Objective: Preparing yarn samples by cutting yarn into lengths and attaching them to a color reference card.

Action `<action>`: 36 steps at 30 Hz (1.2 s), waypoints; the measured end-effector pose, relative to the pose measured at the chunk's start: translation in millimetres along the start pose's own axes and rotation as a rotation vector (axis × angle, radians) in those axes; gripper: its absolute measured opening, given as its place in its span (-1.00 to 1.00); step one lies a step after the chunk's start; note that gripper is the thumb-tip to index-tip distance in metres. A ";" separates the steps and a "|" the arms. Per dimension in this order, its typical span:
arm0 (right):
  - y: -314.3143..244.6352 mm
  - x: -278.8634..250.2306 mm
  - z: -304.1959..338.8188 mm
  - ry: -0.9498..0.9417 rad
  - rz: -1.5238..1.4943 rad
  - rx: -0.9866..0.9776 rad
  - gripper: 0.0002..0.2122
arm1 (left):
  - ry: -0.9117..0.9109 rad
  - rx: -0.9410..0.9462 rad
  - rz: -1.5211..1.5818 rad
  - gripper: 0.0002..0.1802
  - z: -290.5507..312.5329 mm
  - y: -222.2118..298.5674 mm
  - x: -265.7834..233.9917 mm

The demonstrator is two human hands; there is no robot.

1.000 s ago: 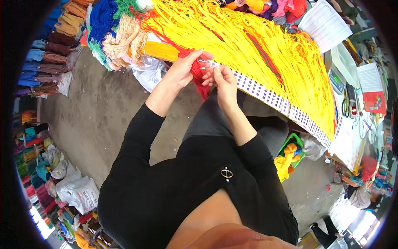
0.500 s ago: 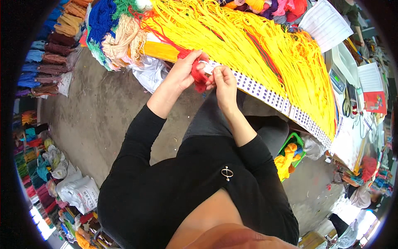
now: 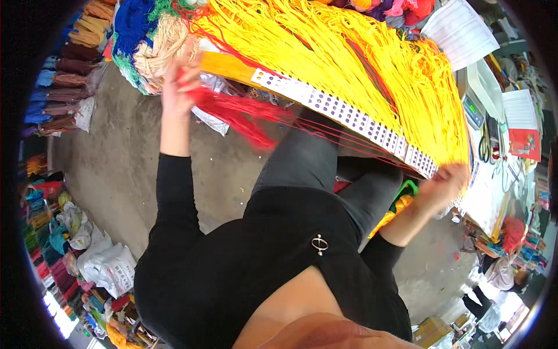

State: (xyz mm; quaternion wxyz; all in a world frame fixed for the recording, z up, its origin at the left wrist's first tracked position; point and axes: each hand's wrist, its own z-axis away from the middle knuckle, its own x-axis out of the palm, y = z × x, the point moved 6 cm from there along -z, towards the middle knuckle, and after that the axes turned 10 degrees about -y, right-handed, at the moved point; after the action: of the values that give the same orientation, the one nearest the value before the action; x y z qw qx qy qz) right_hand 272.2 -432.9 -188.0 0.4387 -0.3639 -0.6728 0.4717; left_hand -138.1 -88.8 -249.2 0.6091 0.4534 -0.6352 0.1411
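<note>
My left hand (image 3: 176, 93) is raised at the table's left end, blurred, its fingers closed on a bundle of red yarn (image 3: 232, 110). The bundle hangs off to the right, its loose end smeared by motion. Several thin red strands stretch from it across my lap toward my right hand (image 3: 444, 183). That hand is at the right part of the table's front edge, also blurred, with its fingers pinched on the strand ends. Between the hands runs a white strip card (image 3: 343, 111) with rows of dark holes. Long yellow yarn (image 3: 325, 64) lies behind it, with some red and green strands.
Blue (image 3: 136, 29) and cream yarn hanks (image 3: 165, 49) hang at the table's left end. On the right are a scale (image 3: 474, 110), scissors (image 3: 485, 148) and paper sheets (image 3: 459, 32). A green basket (image 3: 410, 189) with yellow yarn stands below the table. White sacks (image 3: 110, 264) lie at the left.
My hands were together at the strip card's left end and are now far apart. The left moved left with the red yarn; the right swept right, drawing the strands out.
</note>
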 end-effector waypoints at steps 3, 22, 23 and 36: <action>67.5 107.7 41.5 -0.672 0.243 0.117 -0.92 | 0.149 -0.444 -0.537 -0.52 -11.5 -72.6 -3.3; 209.6 223.1 84.1 -0.978 0.698 0.319 -0.80 | 0.167 -0.724 -1.017 -0.85 -47.6 -166.8 -48.1; 213.6 224.1 84.1 -1.021 0.561 0.435 -0.82 | 0.161 -0.720 -1.066 -0.85 -48.6 -167.6 -51.5; 207.3 216.6 85.5 -1.068 0.228 0.559 -0.87 | 0.209 -0.731 -0.631 -0.49 -50.4 -99.0 -13.3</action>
State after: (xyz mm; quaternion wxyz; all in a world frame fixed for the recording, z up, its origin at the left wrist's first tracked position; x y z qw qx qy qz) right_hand 132.2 -204.0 -346.8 0.0664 -0.0181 -0.6073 0.7915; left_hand -33.5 -100.9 -287.1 0.8018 0.3635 -0.4105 -0.2376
